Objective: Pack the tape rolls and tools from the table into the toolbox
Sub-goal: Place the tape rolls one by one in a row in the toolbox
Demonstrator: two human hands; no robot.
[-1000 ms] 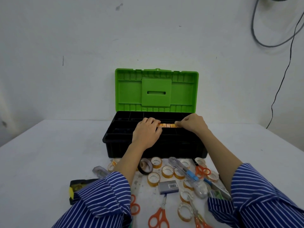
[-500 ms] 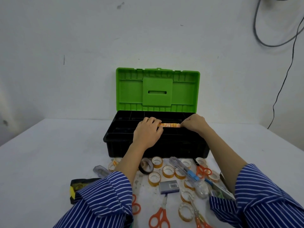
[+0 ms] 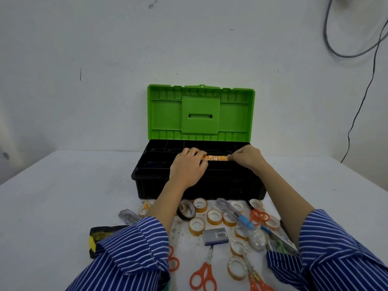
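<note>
1. Toolbox (image 3: 199, 185) sits at the centre of the frame with its green lid (image 3: 201, 113) up; the black tray compartments that show look nearly empty.
2. A row of orange tape rolls (image 3: 215, 158) lies across the middle of the tray, pinched at one end by the left hand (image 3: 188, 168) and at the other by the right hand (image 3: 245, 157), fingers pressed together on it.
3. This looks like the first load going in, so I judge the task barely begun.
4. Left in the lower centre of the frame: many loose tape rolls (image 3: 214, 216), a black tape roll (image 3: 186, 210), several orange scissors (image 3: 204, 274), a clear cutter (image 3: 235, 215) and a small grey box (image 3: 215, 236) on the table (image 3: 63, 196).
</note>
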